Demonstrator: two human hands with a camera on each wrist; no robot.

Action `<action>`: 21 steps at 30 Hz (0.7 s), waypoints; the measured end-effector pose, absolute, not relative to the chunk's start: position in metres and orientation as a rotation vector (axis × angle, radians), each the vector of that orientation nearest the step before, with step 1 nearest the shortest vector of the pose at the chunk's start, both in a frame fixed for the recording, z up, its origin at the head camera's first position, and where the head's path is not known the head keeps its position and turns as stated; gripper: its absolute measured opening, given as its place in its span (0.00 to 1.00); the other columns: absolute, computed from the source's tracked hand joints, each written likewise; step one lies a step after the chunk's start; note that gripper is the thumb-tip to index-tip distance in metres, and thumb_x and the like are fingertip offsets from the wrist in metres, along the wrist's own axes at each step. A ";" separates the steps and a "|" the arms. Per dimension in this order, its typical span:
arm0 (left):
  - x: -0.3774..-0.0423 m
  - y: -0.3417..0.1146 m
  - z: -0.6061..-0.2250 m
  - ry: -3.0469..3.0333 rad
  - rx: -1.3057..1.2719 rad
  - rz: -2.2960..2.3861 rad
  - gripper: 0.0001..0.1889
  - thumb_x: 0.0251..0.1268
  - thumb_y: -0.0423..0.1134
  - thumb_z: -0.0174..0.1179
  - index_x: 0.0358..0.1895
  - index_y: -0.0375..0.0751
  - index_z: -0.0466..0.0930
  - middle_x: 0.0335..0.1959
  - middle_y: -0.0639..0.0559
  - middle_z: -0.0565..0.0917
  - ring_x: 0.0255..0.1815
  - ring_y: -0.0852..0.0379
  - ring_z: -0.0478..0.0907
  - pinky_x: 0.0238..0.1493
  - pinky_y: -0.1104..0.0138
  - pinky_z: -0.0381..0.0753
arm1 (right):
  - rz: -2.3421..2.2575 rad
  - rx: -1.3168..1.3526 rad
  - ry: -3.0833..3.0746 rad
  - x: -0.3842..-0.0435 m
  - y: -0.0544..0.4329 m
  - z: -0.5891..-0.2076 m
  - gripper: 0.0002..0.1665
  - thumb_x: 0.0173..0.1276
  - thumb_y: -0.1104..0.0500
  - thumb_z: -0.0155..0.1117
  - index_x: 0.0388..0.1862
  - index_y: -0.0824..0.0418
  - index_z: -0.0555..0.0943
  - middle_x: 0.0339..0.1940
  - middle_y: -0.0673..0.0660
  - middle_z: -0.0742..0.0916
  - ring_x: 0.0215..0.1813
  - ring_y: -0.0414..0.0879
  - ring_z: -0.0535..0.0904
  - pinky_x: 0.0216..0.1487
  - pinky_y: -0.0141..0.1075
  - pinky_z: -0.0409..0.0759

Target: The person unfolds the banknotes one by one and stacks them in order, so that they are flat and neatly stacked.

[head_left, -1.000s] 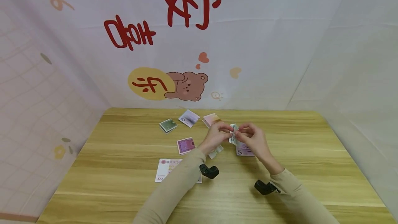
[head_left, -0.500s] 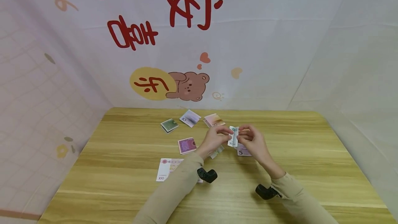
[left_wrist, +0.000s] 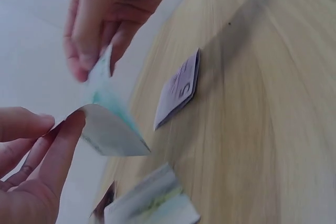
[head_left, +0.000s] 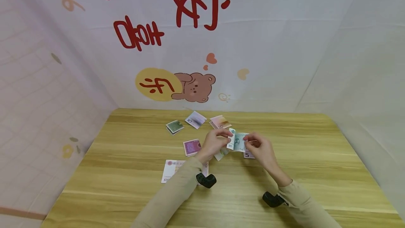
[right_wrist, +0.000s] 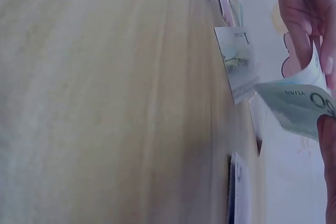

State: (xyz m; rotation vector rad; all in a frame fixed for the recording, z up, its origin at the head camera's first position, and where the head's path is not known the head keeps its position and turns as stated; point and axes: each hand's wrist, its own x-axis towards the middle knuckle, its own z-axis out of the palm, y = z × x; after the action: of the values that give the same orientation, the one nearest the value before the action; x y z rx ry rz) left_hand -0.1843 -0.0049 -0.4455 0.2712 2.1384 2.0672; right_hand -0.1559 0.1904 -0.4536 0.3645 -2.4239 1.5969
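My left hand (head_left: 212, 144) and right hand (head_left: 261, 149) hold a pale blue-green 50 banknote (head_left: 239, 142) between them, above the table. Left thumb and fingers pinch its white end, which is creased and stands up as a narrow flap. The opposite end is pinched by my right thumb and fingers. In the left wrist view the banknote (left_wrist: 113, 136) bends along a fold, its middle blurred. YUAN lettering shows on the banknote (right_wrist: 294, 107) in the right wrist view. Below the hands lie a folded purple 5 note (head_left: 248, 154) and a folded pale green-yellow note (head_left: 222, 154).
Farther left on the wooden table (head_left: 126, 150) are a folded 20 note (head_left: 221, 121), a bluish 10 note (head_left: 196, 120), a dark green note (head_left: 175, 126) and a magenta note (head_left: 191, 147). A pink 100 note (head_left: 172, 171) lies partly under the left sleeve (head_left: 175, 189). A printed cloth (head_left: 269, 52) hangs behind.
The 50 note has gone from a narrow folded strip to a wider, partly unfolded sheet. My hands have drawn apart, the left one leftward. The head view has shifted slightly.
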 end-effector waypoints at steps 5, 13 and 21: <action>-0.185 -0.022 -0.443 2.183 0.241 2.067 0.10 0.57 0.21 0.60 0.43 0.25 0.82 0.40 0.37 0.80 0.29 0.61 0.75 0.32 0.70 0.79 | 1.640 0.278 -2.438 -0.156 0.194 -0.459 0.05 0.62 0.73 0.63 0.36 0.70 0.83 0.38 0.65 0.84 0.34 0.46 0.83 0.33 0.27 0.79; -0.190 -0.053 -0.449 2.306 0.176 1.993 0.08 0.57 0.24 0.61 0.41 0.30 0.82 0.38 0.43 0.80 0.25 0.63 0.72 0.29 0.71 0.75 | 1.767 0.227 -2.481 -0.155 0.196 -0.462 0.06 0.63 0.72 0.63 0.40 0.73 0.81 0.39 0.66 0.83 0.36 0.48 0.83 0.32 0.30 0.80; -0.191 -0.081 -0.454 2.304 0.152 1.981 0.08 0.59 0.25 0.60 0.42 0.30 0.83 0.40 0.41 0.81 0.29 0.58 0.73 0.28 0.66 0.76 | 1.869 0.261 -2.444 -0.154 0.189 -0.462 0.07 0.62 0.75 0.63 0.39 0.74 0.80 0.37 0.65 0.83 0.33 0.39 0.79 0.31 0.27 0.78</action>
State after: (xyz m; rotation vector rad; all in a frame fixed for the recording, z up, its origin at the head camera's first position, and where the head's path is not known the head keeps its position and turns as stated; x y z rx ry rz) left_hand -0.1911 -0.0811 -0.4536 0.1520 2.3039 1.9806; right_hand -0.1542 0.1888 -0.4619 0.2606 -2.4440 1.8691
